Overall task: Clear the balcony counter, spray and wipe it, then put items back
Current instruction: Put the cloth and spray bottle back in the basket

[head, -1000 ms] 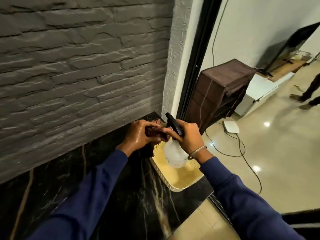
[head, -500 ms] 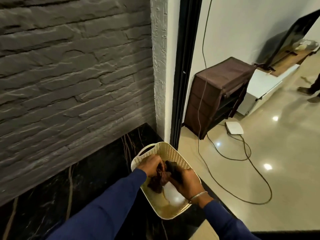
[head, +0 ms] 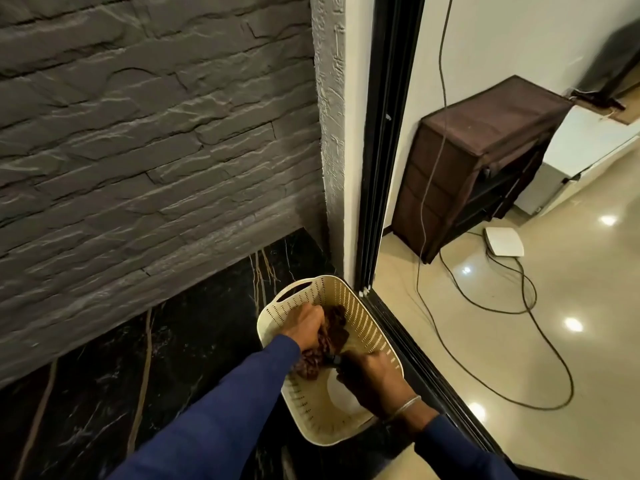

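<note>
A cream perforated basket [head: 367, 327] sits at the right end of the black marble counter [head: 145, 368], against the door frame. Both my hands are inside it. My left hand [head: 304, 322] is closed on a dark brown cloth [head: 334, 323] that is bunched in the basket. My right hand [head: 372, 379] grips a white spray bottle [head: 341, 396] with a black head, lying low in the basket and mostly covered by the hand.
A grey stone wall [head: 145, 150] backs the counter. The black sliding-door frame [head: 384, 168] stands right of the basket. Beyond it are a brown fabric cabinet [head: 478, 157], a white flat device [head: 504, 241] and cables [head: 540, 341] on the glossy floor.
My hands have dropped from above the basket down into it with the cloth and the spray bottle. The view has tilted, so the basket sits lower in frame.
</note>
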The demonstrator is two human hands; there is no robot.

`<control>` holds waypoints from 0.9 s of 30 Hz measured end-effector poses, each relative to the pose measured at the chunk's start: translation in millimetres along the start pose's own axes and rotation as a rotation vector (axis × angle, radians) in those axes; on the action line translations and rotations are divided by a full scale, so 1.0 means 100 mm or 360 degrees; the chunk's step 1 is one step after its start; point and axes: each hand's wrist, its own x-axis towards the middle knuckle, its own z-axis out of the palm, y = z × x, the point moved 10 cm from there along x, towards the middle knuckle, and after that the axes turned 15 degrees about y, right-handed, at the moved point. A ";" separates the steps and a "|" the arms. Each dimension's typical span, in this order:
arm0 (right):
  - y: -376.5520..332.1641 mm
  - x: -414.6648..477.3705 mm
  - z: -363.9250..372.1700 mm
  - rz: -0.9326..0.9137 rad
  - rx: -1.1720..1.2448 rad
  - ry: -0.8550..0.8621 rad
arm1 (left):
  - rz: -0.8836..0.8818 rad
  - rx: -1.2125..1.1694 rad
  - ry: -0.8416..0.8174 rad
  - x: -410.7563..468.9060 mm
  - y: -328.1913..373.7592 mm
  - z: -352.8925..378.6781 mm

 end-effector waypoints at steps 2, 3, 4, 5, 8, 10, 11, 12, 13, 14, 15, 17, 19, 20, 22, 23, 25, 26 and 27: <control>-0.06 -0.02 0.02 -0.0072 0.0035 -0.0055 | 0.0017 0.0038 -0.0013 0.00 0.00 0.03; -0.09 -0.03 0.02 -0.0124 0.0034 -0.0051 | 0.0020 0.0038 -0.0018 -0.01 0.01 0.04; -0.12 -0.03 0.00 -0.0174 0.0017 -0.0038 | 0.0024 0.0036 -0.0020 -0.02 0.01 0.04; -0.14 -0.03 0.00 -0.0195 0.0017 -0.0052 | 0.0025 0.0034 -0.0023 -0.04 0.00 0.04; -0.08 -0.04 0.00 -0.0158 0.0063 -0.0178 | 0.0045 -0.0022 -0.0007 -0.11 -0.01 -0.01; -0.03 0.01 -0.11 -0.0073 0.0111 -0.0184 | 0.0055 -0.0120 0.0137 -0.17 -0.03 -0.20; 0.01 0.05 -0.20 0.0016 0.0165 -0.0157 | 0.0066 -0.0162 0.0279 -0.19 -0.05 -0.35; 0.03 0.11 -0.31 0.0091 0.0197 -0.0107 | 0.0057 -0.0192 0.0451 -0.22 -0.10 -0.53; 0.06 0.17 -0.40 0.0116 0.0158 -0.0037 | 0.0043 -0.0222 0.0633 -0.26 -0.16 -0.71; 0.07 0.23 -0.51 0.0081 0.0049 0.0077 | 0.0036 -0.0237 0.0780 -0.28 -0.22 -0.85; 0.08 0.28 -0.60 0.0032 -0.0079 0.0199 | 0.0035 -0.0222 0.0878 -0.28 -0.27 -0.96; 0.13 0.33 -0.68 -0.0015 -0.0275 0.0369 | -0.0007 -0.0135 0.0927 -0.23 -0.41 -1.04; 0.21 0.31 -0.65 0.0027 -0.0385 0.0373 | -0.0119 -0.0097 0.0781 -0.11 -0.58 -0.94; 0.25 0.29 -0.62 0.0055 -0.0408 0.0336 | -0.0169 -0.0133 0.0668 -0.05 -0.64 -0.84; 0.29 0.22 -0.57 0.0119 -0.0440 0.0223 | -0.0251 -0.0266 0.0427 0.04 -0.69 -0.64; 0.32 0.19 -0.56 0.0160 -0.0449 0.0175 | -0.0279 -0.0342 0.0335 0.08 -0.70 -0.55; 0.39 0.09 -0.56 0.0241 -0.0467 0.0106 | -0.0306 -0.0443 0.0249 0.15 -0.68 -0.46; 0.42 0.03 -0.53 0.0278 -0.0481 0.0083 | -0.0313 -0.0450 0.0258 0.18 -0.70 -0.45; 0.46 -0.07 -0.54 0.0342 -0.0513 0.0073 | -0.0311 -0.0438 0.0275 0.22 -0.69 -0.45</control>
